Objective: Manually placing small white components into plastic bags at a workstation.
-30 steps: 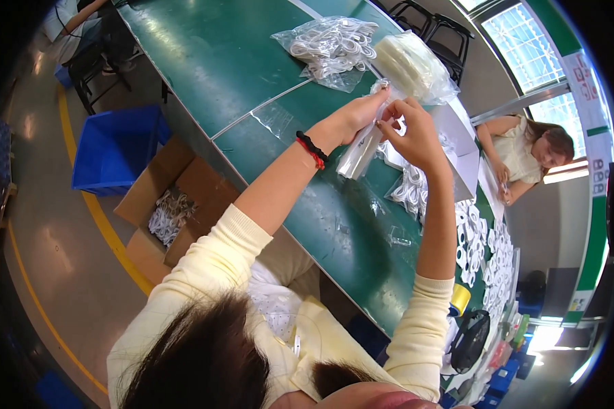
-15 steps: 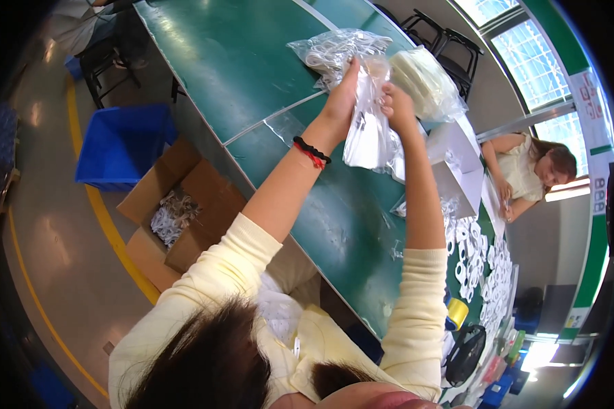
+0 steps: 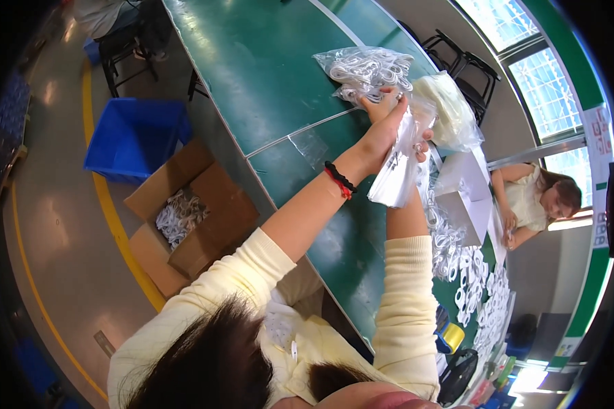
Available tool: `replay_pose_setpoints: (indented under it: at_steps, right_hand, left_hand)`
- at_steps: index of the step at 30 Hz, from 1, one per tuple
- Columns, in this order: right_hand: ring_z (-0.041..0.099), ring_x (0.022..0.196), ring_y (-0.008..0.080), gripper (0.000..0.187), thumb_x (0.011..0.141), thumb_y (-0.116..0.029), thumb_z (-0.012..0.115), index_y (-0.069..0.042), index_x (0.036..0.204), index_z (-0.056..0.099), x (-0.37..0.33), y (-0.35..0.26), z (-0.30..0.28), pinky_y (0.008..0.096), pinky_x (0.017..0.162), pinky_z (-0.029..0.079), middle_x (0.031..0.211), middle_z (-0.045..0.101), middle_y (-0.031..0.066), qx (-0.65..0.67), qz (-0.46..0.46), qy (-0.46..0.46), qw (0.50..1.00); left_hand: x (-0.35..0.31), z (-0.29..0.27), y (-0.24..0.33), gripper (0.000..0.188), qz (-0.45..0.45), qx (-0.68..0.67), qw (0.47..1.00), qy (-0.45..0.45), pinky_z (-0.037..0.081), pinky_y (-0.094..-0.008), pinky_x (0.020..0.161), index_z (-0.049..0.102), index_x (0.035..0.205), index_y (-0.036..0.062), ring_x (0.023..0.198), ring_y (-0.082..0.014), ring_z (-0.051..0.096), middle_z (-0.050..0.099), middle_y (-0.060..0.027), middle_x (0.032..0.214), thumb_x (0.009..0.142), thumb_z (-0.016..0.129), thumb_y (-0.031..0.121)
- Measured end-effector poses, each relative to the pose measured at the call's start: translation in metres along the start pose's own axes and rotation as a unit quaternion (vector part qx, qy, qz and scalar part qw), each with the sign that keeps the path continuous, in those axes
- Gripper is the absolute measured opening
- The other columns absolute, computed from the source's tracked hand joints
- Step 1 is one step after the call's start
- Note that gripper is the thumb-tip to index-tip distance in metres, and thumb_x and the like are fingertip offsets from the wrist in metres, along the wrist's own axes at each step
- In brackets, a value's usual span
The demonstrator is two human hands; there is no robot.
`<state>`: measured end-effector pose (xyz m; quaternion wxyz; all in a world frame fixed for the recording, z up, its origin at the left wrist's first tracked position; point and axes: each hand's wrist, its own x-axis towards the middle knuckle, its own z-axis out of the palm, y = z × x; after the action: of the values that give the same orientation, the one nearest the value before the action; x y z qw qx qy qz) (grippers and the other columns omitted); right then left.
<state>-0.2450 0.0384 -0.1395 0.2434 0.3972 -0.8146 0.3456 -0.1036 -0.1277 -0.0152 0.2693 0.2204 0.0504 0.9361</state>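
Both my hands are over the far part of the green table, around a shiny clear plastic bag (image 3: 393, 178) that looks white and hangs down between them. My left hand (image 3: 383, 129) is closed on its left side, with the fingertips beside a clear bag of coiled white cables (image 3: 370, 71). On the right side, the fingers of my right hand (image 3: 423, 146) curl round the same bag, partly hidden by it. Whether anything lies inside the held bag I cannot tell. A larger clear bag of pale, flat contents (image 3: 447, 112) lies just beyond my right hand.
A white box (image 3: 462, 198) and many white cables (image 3: 481, 286) cover the table's right side, near a yellow tape roll (image 3: 451, 337). An open carton (image 3: 205, 228) and a blue bin (image 3: 133, 140) stand at left. A co-worker (image 3: 525, 204) sits across the table.
In the picture, both hands and the held bag have shifted down and right, as has the surrounding scene. My left hand's fingers now reach against the bag of cables.
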Motion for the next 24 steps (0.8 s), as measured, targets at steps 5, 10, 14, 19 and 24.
replay_pose_setpoints:
  at_steps: [5,10,14,19,24]
  right_hand:
    - [0.06,0.082,0.0343,0.03,0.064,-0.021,0.064,-0.001,0.087,0.062,-0.017,-0.048,-0.007,0.0371,0.073,0.047,0.085,0.061,0.0193,-0.038,0.086,-0.023,0.995]
    - [0.06,0.081,0.0353,0.031,0.063,-0.021,0.064,-0.001,0.087,0.062,0.004,-0.053,-0.048,0.0375,0.073,0.047,0.083,0.061,0.0197,-0.103,0.187,-0.05,0.976]
    - [0.061,0.079,0.0361,0.031,0.063,-0.021,0.064,-0.001,0.087,0.062,0.02,-0.061,-0.06,0.0378,0.073,0.048,0.081,0.061,0.02,-0.134,0.263,-0.067,0.953]
    - [0.061,0.078,0.0371,0.031,0.063,-0.02,0.063,0.0,0.087,0.062,0.028,-0.081,-0.096,0.0382,0.073,0.048,0.079,0.062,0.0204,-0.185,0.358,-0.083,0.911]
    - [0.065,0.076,0.0302,0.027,0.074,-0.024,0.065,-0.007,0.095,0.062,0.037,-0.156,-0.14,0.0369,0.068,0.049,0.077,0.064,0.0187,-0.29,0.26,-0.036,0.92]
  left_hand:
    - [-0.001,0.003,0.003,0.062,-0.002,0.014,1.0,0.014,0.042,-0.0275,0.062,0.042,0.116,0.0054,0.067,-0.014,0.044,0.046,-0.0061,0.085,0.09,0.033,0.06]
    - [0.002,0.005,-0.006,0.06,-0.011,-0.01,1.0,-0.007,0.043,-0.0281,0.062,0.042,0.116,0.0053,0.067,-0.0143,0.045,0.047,-0.0062,0.085,0.091,0.032,0.059]
    - [0.0,0.004,-0.003,0.049,-0.005,0.014,1.0,0.018,0.046,-0.031,0.058,0.043,0.104,0.0109,0.062,-0.0155,0.049,0.051,-0.0051,0.077,0.092,0.031,0.056]
    - [-0.001,-0.001,-0.003,0.042,-0.027,0.021,0.999,0.0,0.048,-0.0311,0.056,0.045,0.105,0.0099,0.06,-0.0161,0.052,0.053,-0.0057,0.076,0.095,0.029,0.048]
    - [0.001,-0.002,-0.012,0.045,-0.053,0.156,0.985,0.051,0.047,-0.0285,0.061,0.046,0.11,0.0082,0.065,-0.0132,0.05,0.054,-0.0052,0.081,0.096,0.027,0.047]
